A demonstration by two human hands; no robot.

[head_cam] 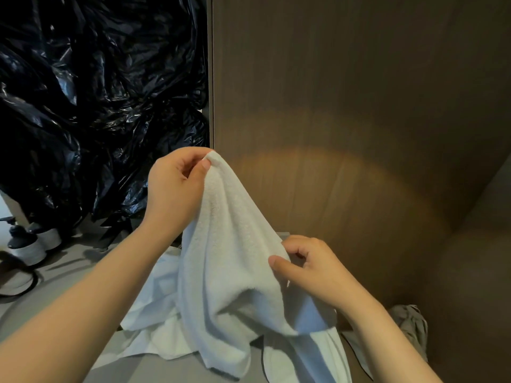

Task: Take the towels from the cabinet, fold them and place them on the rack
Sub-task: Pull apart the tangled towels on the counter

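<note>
A white terry towel (235, 258) hangs in front of me, raised above a grey surface. My left hand (177, 186) pinches its top corner between thumb and fingers, up near the edge of a brown wooden panel. My right hand (307, 266) pinches the towel's right edge lower down, thumb on the front. The towel's lower part drapes onto more white cloth (154, 322) lying crumpled underneath. No rack is in view.
A tall brown wooden panel (359, 120) fills the right side. Black plastic sheeting (96, 106) covers the left background. Two dark dispenser bottles (26, 244) and a black cord (19, 283) sit on the grey counter (69, 275) at left. A grey cloth (412, 327) lies low right.
</note>
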